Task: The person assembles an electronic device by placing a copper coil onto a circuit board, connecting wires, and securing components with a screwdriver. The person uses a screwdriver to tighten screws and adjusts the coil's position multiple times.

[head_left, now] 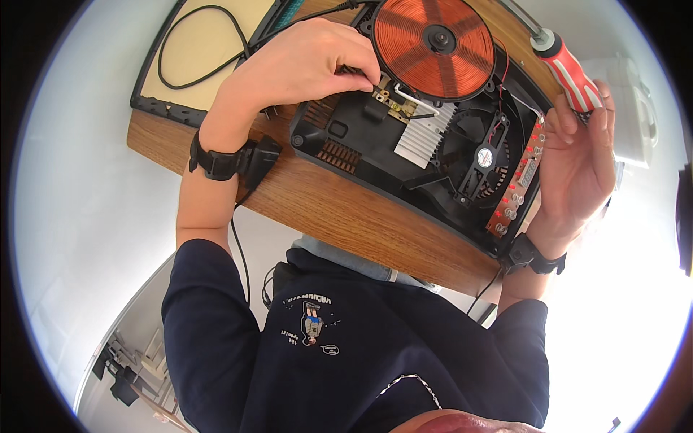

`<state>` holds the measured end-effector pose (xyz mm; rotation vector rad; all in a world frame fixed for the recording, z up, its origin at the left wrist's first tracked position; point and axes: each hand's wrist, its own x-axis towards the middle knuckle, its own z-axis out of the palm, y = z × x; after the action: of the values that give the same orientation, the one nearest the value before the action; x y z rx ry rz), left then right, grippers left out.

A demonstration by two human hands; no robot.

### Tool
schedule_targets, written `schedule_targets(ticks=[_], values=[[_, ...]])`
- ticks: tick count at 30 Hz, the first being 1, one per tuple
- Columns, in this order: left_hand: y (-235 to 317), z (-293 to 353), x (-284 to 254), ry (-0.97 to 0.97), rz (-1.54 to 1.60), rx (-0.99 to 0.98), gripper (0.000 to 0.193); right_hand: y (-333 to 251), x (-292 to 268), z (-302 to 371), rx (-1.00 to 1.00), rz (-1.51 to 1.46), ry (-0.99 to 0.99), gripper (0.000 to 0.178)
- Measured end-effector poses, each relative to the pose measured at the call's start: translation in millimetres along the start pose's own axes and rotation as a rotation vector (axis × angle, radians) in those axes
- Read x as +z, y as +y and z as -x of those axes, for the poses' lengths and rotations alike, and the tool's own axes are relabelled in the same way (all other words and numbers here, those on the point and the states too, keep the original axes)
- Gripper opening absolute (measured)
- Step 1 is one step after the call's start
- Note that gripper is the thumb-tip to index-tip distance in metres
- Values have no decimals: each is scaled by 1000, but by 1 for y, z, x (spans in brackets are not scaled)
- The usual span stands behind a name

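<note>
An opened induction cooker (364, 155) with a black housing lies on the wooden table. At its far side, my left hand (317, 61) reaches in with thumb and fingers pinched at the edge of the circuit board (393, 105), beside the round copper coil (433, 43). What lies between those fingertips is hidden. My right hand (581, 144) is raised at the cooker's right side, its fingertips closed around the red and white handle of a screwdriver (569, 72). The screwdriver's shaft points up and away, apart from the cooker.
Inside the housing are a silver heat sink (426, 133), a black fan (476, 148) and a control board (518, 180) with red markings. A cream-coloured panel with a dark frame (206, 50) lies far left under a black cable (162, 54). A white container (624, 108) stands at right.
</note>
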<state>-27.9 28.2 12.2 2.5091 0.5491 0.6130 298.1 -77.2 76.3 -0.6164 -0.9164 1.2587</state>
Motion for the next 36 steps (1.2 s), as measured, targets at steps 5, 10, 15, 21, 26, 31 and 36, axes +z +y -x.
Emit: schedule_targets(ticks=[5,10,15,21,26,31,36], values=[[2,0,1,2,-28,8,10,3,-1,1,6,-2,30,36],[1,0,3,15,-130,55,9,1,-1,1,-1,25,14,36],[1,1,5,22,-229,70,10,3,-1,2,3,12,13,36],[1,0,6,6,-266,101,10,5,1,3,-19,67,9,37],[1,1,6,11,-266,109,10,0,0,4,-79,256,43,40],[1,1,5,11,-278,110,9,-6,0,9,-126,490,64,42],[6,-1,1,-21,-254,72,7,-11,7,13,-140,699,23,42]])
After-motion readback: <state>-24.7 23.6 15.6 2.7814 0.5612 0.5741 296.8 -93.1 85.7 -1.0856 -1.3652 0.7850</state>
